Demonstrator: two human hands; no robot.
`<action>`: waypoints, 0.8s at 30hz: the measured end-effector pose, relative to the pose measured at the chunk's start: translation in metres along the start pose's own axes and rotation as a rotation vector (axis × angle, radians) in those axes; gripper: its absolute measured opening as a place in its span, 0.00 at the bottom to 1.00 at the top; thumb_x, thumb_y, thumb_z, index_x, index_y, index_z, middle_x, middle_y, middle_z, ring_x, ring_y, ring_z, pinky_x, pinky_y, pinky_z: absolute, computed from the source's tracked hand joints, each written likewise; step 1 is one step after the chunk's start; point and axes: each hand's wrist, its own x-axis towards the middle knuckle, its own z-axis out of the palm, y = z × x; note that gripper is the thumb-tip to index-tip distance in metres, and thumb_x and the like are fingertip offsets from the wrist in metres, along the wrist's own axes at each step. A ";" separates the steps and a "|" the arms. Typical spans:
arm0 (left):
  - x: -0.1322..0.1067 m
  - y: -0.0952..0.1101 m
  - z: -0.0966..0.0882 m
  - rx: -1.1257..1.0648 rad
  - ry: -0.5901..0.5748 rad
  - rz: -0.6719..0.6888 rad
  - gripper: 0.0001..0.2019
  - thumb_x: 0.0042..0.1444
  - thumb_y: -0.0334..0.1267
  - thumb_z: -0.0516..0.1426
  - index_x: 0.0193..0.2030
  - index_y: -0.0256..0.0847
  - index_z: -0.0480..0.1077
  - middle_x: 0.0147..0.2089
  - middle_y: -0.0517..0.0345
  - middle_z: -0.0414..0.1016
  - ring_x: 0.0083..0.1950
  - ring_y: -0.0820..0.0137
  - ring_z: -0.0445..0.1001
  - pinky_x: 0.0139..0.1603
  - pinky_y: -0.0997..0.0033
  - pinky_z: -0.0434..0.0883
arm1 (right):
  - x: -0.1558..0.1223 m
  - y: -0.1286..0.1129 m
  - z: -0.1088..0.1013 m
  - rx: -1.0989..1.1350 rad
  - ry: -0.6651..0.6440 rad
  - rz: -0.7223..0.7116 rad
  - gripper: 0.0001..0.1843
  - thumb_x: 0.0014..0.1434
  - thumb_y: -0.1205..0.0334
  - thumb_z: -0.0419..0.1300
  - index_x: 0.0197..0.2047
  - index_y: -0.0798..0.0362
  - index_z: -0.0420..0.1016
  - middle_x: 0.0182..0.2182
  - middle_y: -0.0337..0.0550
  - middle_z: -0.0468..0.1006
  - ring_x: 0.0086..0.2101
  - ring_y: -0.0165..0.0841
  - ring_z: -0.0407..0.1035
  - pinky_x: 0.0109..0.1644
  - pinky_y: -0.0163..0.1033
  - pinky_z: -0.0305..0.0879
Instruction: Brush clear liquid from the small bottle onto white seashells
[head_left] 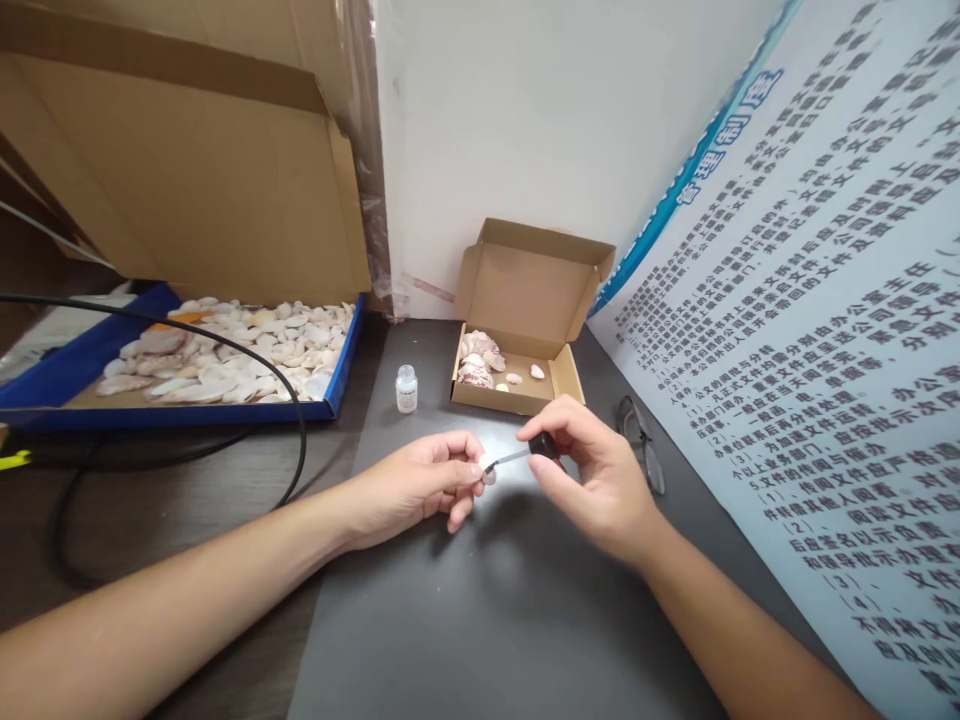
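Observation:
Between thumb and fingers, my left hand (439,478) pinches a small pale shell (490,476). My right hand (592,475) grips the black cap of a thin-stemmed brush (541,446), whose dark tip reaches to the shell and seems to touch it. Behind my left hand a small clear glass bottle (406,389) with a white label stands upright, its neck uncapped. Past both hands is an open small cardboard box (517,402) with larger ridged shells on its left side and several small ones loose on its floor.
At the left, a blue-edged box (334,405) with its lid raised is full of pale shells. A black cable (302,440) loops in front of it. Eyeglasses (641,445) lie right of my right hand, by a printed board (825,330). Under my hands is a dark grey mat (480,640).

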 end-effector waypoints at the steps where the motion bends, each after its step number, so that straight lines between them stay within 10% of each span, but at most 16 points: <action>1: 0.000 0.000 0.000 0.005 -0.002 -0.001 0.11 0.53 0.39 0.65 0.35 0.38 0.66 0.28 0.64 0.70 0.23 0.79 0.67 0.27 0.78 0.66 | 0.000 0.000 0.000 -0.036 0.006 0.006 0.09 0.56 0.71 0.59 0.40 0.49 0.73 0.31 0.36 0.65 0.27 0.29 0.60 0.31 0.38 0.60; 24: -0.001 0.001 0.003 0.015 0.008 -0.018 0.13 0.52 0.40 0.65 0.35 0.39 0.65 0.28 0.65 0.70 0.23 0.78 0.66 0.28 0.76 0.65 | 0.002 0.001 -0.002 0.037 -0.009 0.037 0.08 0.57 0.69 0.58 0.40 0.48 0.73 0.32 0.39 0.67 0.30 0.32 0.62 0.32 0.38 0.61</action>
